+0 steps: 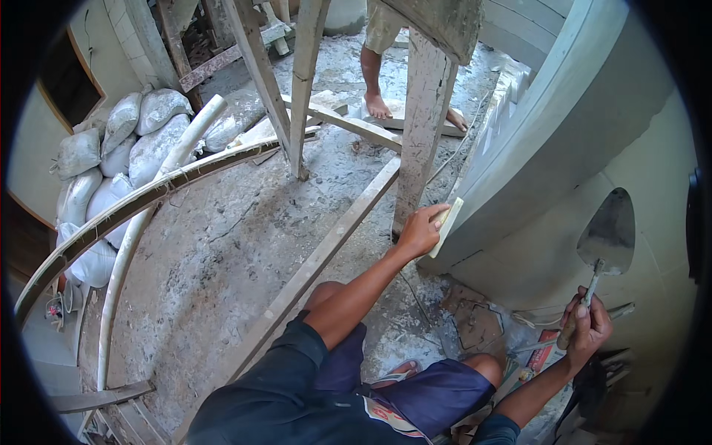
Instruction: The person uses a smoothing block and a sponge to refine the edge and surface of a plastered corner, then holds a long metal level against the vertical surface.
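Observation:
My left hand (421, 233) grips a flat, pale straight-edged strip (447, 227), pressed along the lower edge of a curved grey plastered wall (534, 141). Its fingers are wrapped over the strip's back. On the right, my right hand (586, 326) is closed round the handle of a trowel (607, 233). The trowel's rounded grey blade points away from me, in front of the pale wall face. Whether the blade touches that wall I cannot tell.
Wooden posts (424, 119) and a slanting beam (319, 271) stand close on my left. Filled white sacks (159, 141) are piled at the far left beside a long pale pole (126, 274). Another person's bare foot (378, 106) rests beyond the posts. Debris (475, 319) lies below the wall.

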Demonstrator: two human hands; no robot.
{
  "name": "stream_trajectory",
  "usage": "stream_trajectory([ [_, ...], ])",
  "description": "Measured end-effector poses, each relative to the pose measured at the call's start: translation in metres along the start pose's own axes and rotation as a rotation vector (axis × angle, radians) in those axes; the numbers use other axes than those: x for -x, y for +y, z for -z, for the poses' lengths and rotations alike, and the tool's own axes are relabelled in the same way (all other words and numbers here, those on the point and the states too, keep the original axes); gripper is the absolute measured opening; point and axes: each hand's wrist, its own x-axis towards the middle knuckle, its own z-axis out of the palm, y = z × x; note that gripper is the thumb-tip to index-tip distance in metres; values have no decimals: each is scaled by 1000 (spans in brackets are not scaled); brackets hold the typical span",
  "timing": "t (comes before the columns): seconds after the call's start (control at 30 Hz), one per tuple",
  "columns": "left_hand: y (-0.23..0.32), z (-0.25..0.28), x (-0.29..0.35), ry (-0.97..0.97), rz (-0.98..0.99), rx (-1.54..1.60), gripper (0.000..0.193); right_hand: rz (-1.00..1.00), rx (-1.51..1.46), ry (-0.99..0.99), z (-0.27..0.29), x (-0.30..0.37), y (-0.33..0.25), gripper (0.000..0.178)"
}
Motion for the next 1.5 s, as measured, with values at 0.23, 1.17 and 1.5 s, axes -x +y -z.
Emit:
stream_trajectory([
  [0.23, 109, 47, -40, 281, -462, 256, 43, -63, 11, -73, -16, 15, 4, 39],
  [1.17, 198, 33, -122, 536, -947, 207, 50, -112, -6, 6, -1, 26, 15, 41],
  [1.5, 15, 11, 14, 220, -210, 179, 42, -85, -59, -64, -39, 11, 15, 38],
])
